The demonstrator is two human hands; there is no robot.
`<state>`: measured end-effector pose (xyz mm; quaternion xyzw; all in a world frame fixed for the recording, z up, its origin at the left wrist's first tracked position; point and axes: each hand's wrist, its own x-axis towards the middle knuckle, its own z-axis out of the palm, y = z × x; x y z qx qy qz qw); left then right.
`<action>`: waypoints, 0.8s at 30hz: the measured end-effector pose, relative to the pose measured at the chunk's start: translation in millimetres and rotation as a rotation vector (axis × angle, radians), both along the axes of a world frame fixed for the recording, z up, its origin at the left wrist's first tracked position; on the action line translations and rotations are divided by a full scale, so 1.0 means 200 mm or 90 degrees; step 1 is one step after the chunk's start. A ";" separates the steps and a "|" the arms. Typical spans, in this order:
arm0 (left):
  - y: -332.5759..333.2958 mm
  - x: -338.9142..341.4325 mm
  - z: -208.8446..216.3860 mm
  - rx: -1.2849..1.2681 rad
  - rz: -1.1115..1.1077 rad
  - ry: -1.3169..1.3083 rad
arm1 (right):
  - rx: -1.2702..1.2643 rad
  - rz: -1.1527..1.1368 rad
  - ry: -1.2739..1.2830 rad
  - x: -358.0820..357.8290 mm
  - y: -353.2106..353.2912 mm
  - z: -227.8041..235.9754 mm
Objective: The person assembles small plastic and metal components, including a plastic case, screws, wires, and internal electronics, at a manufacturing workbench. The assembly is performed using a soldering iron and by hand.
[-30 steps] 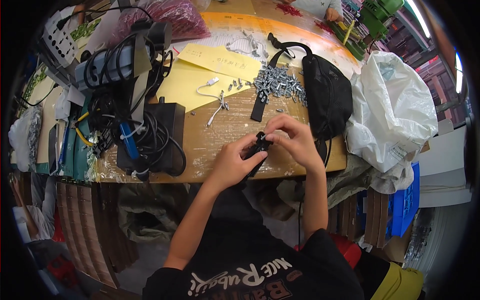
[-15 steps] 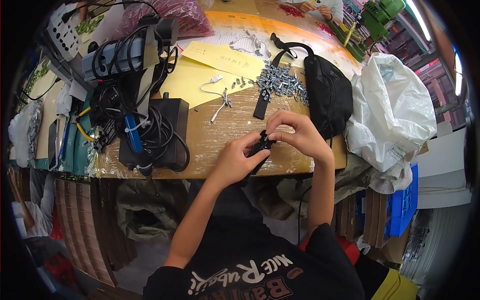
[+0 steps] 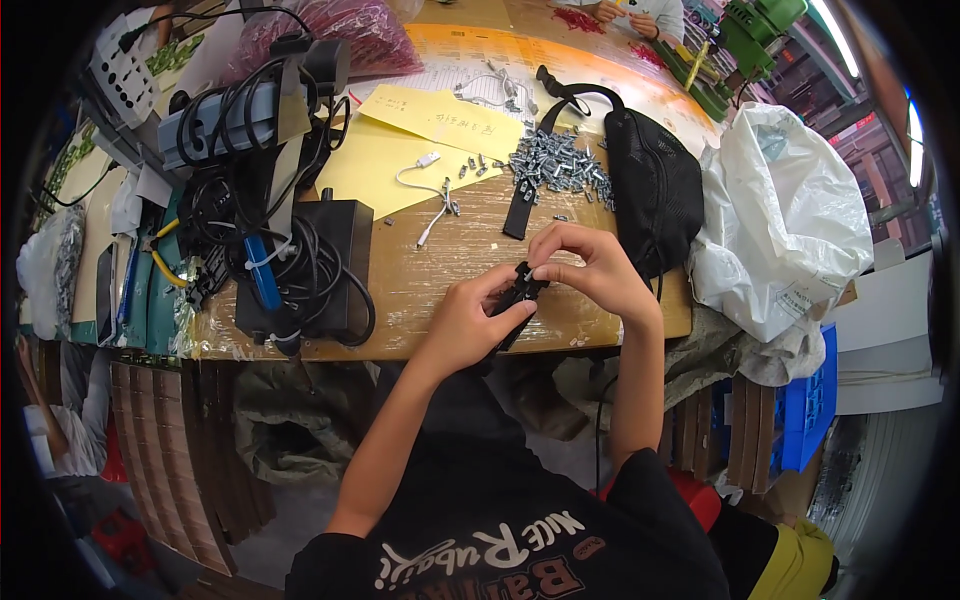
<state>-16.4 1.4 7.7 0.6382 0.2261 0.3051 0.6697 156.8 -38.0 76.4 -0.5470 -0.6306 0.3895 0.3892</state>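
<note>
At the table's front edge my left hand (image 3: 478, 318) is closed round a narrow black piece (image 3: 518, 295), whose exact kind I cannot make out. Thumb and forefinger of my right hand (image 3: 592, 272) pinch at its upper end, where a small shiny bit shows; the fingers hide most of it. Just beyond lies a black strip (image 3: 519, 210) with a small metal part on its end. Behind that strip spreads a heap of small grey metal parts (image 3: 562, 165). A short white cable (image 3: 440, 192) with connectors lies to the left of the heap.
A black waist bag (image 3: 652, 190) and a white plastic sack (image 3: 790, 225) stand on the right. To the left, a black box (image 3: 345, 260) sits under tangled cables and a power strip (image 3: 215, 130). Yellow papers (image 3: 365, 165) lie mid-table. Another person's hands (image 3: 640, 22) work at the far side.
The view has shifted slightly. Both hands keep nearly the same hold on the black piece, with only a slight movement of the right fingers at its upper end.
</note>
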 end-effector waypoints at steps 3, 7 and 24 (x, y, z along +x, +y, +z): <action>0.00 0.00 0.00 0.021 0.018 -0.009 | 0.010 0.011 -0.012 -0.01 0.00 0.01; -0.01 0.00 0.01 0.011 0.024 0.005 | 0.000 -0.037 -0.045 -0.02 -0.01 0.01; 0.00 0.00 -0.01 -0.002 0.014 0.035 | 0.067 -0.157 -0.136 -0.14 -0.03 0.02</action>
